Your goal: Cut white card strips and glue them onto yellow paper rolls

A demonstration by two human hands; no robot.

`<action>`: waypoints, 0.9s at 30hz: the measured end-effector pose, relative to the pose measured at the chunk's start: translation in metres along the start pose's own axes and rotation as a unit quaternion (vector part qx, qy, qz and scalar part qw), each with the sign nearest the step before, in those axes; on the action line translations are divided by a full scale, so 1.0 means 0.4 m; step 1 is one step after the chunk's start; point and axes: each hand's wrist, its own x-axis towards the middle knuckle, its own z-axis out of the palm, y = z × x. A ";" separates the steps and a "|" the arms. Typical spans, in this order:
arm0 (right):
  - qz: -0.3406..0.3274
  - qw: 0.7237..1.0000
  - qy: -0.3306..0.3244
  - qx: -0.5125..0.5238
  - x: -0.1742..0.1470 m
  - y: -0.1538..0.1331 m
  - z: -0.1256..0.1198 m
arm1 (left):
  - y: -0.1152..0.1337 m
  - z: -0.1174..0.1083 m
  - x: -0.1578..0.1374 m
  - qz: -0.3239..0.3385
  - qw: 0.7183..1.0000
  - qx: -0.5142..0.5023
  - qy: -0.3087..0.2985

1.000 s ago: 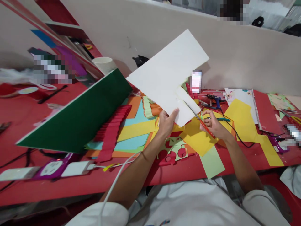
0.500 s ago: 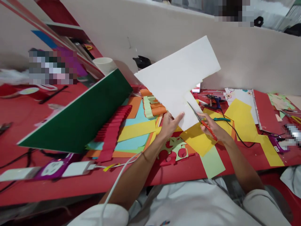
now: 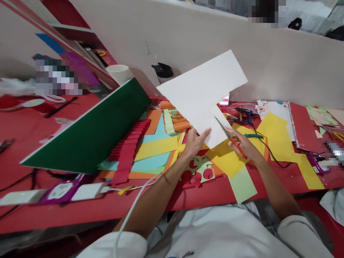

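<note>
A large white sheet of card (image 3: 201,82), with a notch out of its right side, is held up over the table. My left hand (image 3: 195,141) grips its lower left edge, thumb on top and fingers hidden behind. In my right hand (image 3: 242,142) are scissors with red handles (image 3: 238,147), their blades on the card near a cut in its lower right part. Under the hands lie yellow paper sheets (image 3: 228,157), a pale green sheet (image 3: 243,184) and pale green and red paper scraps with round holes (image 3: 199,171).
A dark green board (image 3: 88,125) leans at the left beside pleated red paper (image 3: 130,139) and orange rolls (image 3: 180,124). A blue glue gun (image 3: 247,114) with its cord lies to the right. A purple power strip (image 3: 60,190) runs along the front left edge.
The white card's far end has dipped lower and a little to the left. Both hands stay almost in place, still holding the card and the scissors.
</note>
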 end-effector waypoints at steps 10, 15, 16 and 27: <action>0.038 0.996 -0.021 0.074 -0.008 -0.016 0.001 | 0.015 0.006 -0.008 0.008 0.998 0.046 -0.048; 0.038 0.999 -0.021 0.033 -0.032 -0.045 -0.008 | 0.018 0.009 -0.014 0.007 0.997 0.064 -0.051; 0.035 0.999 -0.026 0.022 -0.035 -0.048 -0.011 | 0.018 0.009 -0.015 0.010 0.997 0.064 -0.048; -0.034 0.997 -0.017 -0.066 -0.016 -0.025 -0.010 | -0.028 -0.001 0.018 0.018 0.994 -0.073 0.078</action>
